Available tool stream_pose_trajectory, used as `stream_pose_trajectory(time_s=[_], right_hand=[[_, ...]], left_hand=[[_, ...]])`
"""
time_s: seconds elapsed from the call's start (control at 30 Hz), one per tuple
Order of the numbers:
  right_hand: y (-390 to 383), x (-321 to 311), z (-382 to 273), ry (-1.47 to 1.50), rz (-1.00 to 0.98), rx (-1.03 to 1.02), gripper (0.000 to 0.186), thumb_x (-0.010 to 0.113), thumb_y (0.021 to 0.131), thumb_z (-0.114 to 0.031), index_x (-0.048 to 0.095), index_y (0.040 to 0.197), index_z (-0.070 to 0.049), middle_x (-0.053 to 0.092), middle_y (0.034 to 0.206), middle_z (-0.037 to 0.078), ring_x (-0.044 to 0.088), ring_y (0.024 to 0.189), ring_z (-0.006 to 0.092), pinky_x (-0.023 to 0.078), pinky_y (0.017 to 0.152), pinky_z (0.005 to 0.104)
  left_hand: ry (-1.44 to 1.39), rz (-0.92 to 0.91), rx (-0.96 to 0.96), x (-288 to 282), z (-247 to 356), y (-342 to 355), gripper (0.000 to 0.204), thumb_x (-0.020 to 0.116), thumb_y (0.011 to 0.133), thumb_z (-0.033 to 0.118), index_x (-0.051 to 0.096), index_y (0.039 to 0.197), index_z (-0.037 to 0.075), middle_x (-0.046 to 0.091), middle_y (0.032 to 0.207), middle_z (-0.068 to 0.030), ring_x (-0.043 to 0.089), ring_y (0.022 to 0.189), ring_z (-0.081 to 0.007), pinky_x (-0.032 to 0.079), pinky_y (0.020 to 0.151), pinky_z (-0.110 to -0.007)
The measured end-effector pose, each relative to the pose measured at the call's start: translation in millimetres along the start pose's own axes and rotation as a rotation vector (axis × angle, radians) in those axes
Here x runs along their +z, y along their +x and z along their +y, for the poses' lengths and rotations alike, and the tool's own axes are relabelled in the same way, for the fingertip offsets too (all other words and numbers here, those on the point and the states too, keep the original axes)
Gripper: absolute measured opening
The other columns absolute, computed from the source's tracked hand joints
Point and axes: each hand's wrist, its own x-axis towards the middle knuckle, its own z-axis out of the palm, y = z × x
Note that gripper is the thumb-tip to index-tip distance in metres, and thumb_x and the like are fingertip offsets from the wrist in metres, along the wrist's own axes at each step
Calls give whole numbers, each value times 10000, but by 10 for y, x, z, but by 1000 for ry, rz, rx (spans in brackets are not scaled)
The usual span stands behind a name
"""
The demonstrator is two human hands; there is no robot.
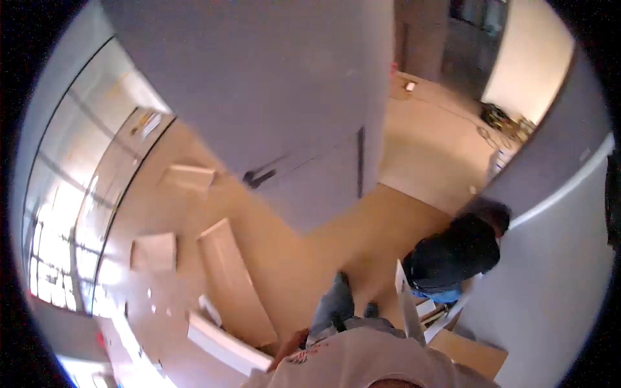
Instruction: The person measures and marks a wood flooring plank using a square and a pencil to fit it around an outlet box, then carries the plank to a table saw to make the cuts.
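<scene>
My left hand [296, 340] hangs low beside my left thigh, small and blurred. Its fingers cannot be made out, nor whether they hold anything. Close to it lies the end of a long, shallow wooden tray-like panel [236, 281] on the floor. A curved board with a white face [223, 346] is near the same hand, at the lower left; whether they touch is unclear. My right hand is out of view. At my right side, a thin white panel [407, 304] stands upright, with a brown board [472, 352] below it.
A large grey wall corner [291, 116] with dark marks juts out ahead. To the right, a person in a black top [456, 252] bends beside a pale wall [550, 271]. Shallow box-like pieces [155, 252] lie at left, near glazed panels [84, 194]. Cables and bags [501, 123] lie far right.
</scene>
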Motion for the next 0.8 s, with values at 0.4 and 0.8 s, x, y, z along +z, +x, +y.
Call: stream_pose_trajectory(time_s=[0.4,0.8], right_hand=[[325,554,-1332,284,102,303,536,572,986,-519,727,1187,-47,696,1211,179,662,1081,277,505,906,376],[1234,375,-2636,578,147,463,536,569,987,-519,728,1199,-54,694,1229,172,659,1100,271,502,923,367]], left_hand=[[194,-146,72,-403,2860,2041,314,590,987,339,674,1146,82,720,997,-139,684,829,-277,587,706,-442],[196,-258,351,115,6212,3469,312,572,996,357,664,1110,82,710,957,-89,683,788,-225,550,632,-424]])
